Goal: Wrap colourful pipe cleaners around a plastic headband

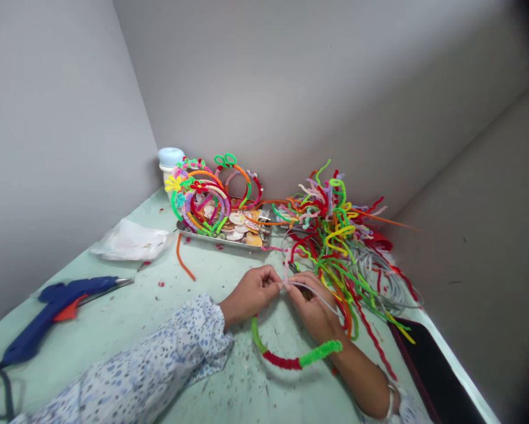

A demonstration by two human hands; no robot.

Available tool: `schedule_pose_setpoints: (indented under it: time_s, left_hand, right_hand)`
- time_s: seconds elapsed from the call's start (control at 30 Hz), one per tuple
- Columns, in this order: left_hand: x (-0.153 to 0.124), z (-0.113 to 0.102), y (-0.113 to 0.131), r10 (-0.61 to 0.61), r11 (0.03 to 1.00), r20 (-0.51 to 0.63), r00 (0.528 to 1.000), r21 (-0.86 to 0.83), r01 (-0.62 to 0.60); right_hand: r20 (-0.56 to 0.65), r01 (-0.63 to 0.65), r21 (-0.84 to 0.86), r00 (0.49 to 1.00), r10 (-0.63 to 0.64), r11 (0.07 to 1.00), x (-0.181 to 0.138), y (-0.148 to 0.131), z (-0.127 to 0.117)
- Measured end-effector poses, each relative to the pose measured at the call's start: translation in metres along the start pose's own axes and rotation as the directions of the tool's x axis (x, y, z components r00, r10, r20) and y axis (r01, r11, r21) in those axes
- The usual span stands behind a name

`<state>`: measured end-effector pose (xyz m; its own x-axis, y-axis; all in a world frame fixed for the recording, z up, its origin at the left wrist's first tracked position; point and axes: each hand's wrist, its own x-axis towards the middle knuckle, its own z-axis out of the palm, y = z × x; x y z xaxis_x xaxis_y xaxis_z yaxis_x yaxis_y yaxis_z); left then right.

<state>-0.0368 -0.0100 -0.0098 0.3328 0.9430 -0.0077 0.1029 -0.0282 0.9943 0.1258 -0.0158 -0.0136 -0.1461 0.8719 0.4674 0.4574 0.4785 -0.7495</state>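
My left hand (256, 293) is closed in a pinch on a wire headband (282, 360), whose lower curve is wrapped in green and red pipe cleaner. A bare grey stretch of its wire runs from the fingertips over my right hand (311, 311). That hand is also pinched, its thumb and finger meeting the left fingertips at a pale pink pipe cleaner (286, 264) that sticks up from the wire. The exact grip is hidden between the fingers.
Several colourful headbands (207, 206) rest on a metal tray (247, 244) of paper pieces. Tangled pipe cleaners (335, 229) and coiled grey wire (390, 280) lie right. A blue glue gun (56, 312), plastic bag (132, 240), orange pipe cleaner (184, 259) and phone (432, 371) surround my arms.
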Motion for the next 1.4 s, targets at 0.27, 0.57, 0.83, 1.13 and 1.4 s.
schedule_pose_setpoints:
  time_s: [0.27, 0.57, 0.83, 1.13, 1.4]
  left_hand:
    - [-0.0002, -0.0005, 0.0024, -0.018, 0.999, 0.014, 1.000, 0.028, 0.017]
    - [-0.0005, -0.0004, 0.0042, -0.024, 0.999, 0.040, 0.999, -0.034, 0.026]
    - [0.0013, -0.0016, 0.0000, -0.033, 0.998, 0.027, 0.999, -0.057, 0.035]
    - [0.0004, -0.0012, 0.0027, -0.050, 0.998, 0.040, 0.998, -0.045, 0.051]
    - [-0.0001, -0.0010, 0.0033, -0.049, 0.997, 0.050, 0.998, -0.059, 0.052]
  right_hand:
    - [0.057, -0.012, 0.001, 0.998, 0.012, 1.000, 0.0024, -0.0026, -0.0034]
    - [0.066, -0.007, -0.010, 0.998, 0.007, 1.000, 0.0013, -0.0040, -0.0045]
    - [0.005, -0.011, -0.011, 1.000, 0.011, 1.000, 0.0000, -0.0027, -0.0008]
    - [0.088, -0.032, -0.028, 0.995, 0.034, 0.999, 0.0006, -0.0032, -0.0041]
    - [0.090, -0.008, -0.032, 0.996, 0.011, 0.999, 0.0011, -0.0042, -0.0049]
